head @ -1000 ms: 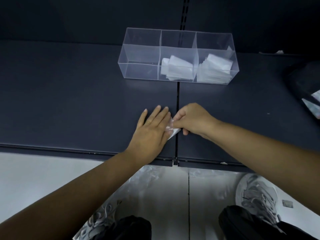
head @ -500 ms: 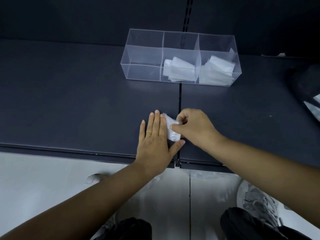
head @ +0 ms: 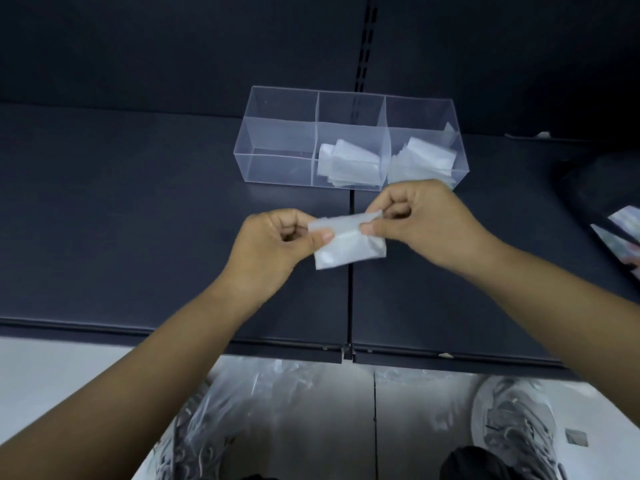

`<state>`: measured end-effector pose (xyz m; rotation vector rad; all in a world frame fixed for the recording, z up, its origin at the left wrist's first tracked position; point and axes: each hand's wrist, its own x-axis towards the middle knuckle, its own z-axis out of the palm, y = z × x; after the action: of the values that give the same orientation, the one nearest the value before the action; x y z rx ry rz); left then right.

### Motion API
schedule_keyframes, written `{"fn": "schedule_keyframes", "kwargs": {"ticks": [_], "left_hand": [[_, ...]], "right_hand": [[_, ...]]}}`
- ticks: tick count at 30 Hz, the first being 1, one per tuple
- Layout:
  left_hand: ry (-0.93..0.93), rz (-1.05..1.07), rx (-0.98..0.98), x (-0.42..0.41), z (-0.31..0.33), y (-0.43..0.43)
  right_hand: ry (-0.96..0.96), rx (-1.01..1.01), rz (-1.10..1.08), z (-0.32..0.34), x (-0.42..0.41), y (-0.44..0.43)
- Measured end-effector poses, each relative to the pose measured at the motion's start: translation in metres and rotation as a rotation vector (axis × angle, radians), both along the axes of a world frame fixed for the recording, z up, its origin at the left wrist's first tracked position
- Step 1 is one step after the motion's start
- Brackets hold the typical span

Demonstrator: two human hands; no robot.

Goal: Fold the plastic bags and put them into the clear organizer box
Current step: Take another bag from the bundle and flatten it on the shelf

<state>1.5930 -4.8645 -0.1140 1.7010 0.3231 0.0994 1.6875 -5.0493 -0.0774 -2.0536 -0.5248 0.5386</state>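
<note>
Where it lay pressed flat a second ago, the folded bag (head: 349,242) now hangs mid-frame, pinched between left hand (head: 273,244) and right hand (head: 422,220), ready for the organizer box (head: 277,133).

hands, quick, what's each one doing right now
Left hand: closed, pinching the left end of the folded plastic bag.
Right hand: closed, pinching the bag's upper right edge.
</note>
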Motion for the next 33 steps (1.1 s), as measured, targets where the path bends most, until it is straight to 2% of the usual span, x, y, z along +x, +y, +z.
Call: {"fn": "schedule_keyframes", "kwargs": {"ticks": [3, 6, 8, 11, 14, 15, 17, 19, 20, 22, 24, 27, 30, 33], "left_hand": [[-0.047, 0.152, 0.079, 0.003, 0.000, 0.011], [0.010, 0.165, 0.122, -0.007, -0.013, 0.006], [0.069, 0.139, 0.157, -0.019, -0.027, -0.005], [0.104, 0.118, 0.287, -0.033, -0.045, -0.013], [0.067, 0.116, 0.437, -0.041, -0.052, -0.012], [0.053, 0.101, 0.468, -0.043, -0.052, -0.012], [0.033, 0.060, 0.498, -0.047, -0.052, -0.013], [0.023, 0.039, 0.508, -0.049, -0.053, -0.013], [0.016, 0.041, 0.513, -0.050, -0.053, -0.013], [-0.012, 0.041, 0.550, -0.053, -0.054, -0.015], [-0.060, 0.002, 0.633, -0.056, -0.055, -0.017], [-0.049, -0.088, 0.735, -0.063, -0.059, -0.015], [-0.004, -0.114, 0.835, -0.073, -0.061, 0.003], [0.044, -0.134, 0.991, -0.093, -0.063, 0.031]], "right_hand": [[0.065, 0.090, -0.205, 0.000, 0.043, 0.017], [0.019, 0.112, -0.396, -0.004, 0.088, 0.042], [-0.124, -0.073, -0.375, -0.015, 0.109, 0.056], [-0.335, -0.535, -0.301, -0.030, 0.122, 0.065], [-0.507, -0.729, -0.286, -0.035, 0.121, 0.063], [-0.555, -0.704, -0.299, -0.033, 0.119, 0.061], [-0.626, -0.506, -0.276, -0.030, 0.114, 0.058], [-0.648, -0.310, -0.097, -0.028, 0.108, 0.058], [-0.620, -0.312, 0.033, -0.028, 0.105, 0.060], [-0.483, -0.475, 0.244, -0.030, 0.099, 0.064], [-0.367, -0.613, 0.293, -0.031, 0.098, 0.066], [-0.342, -0.640, 0.307, -0.025, 0.094, 0.069], [-0.541, -0.487, 0.264, -0.016, 0.067, 0.068], [-0.742, -0.114, 0.287, -0.020, -0.012, 0.053]]}}
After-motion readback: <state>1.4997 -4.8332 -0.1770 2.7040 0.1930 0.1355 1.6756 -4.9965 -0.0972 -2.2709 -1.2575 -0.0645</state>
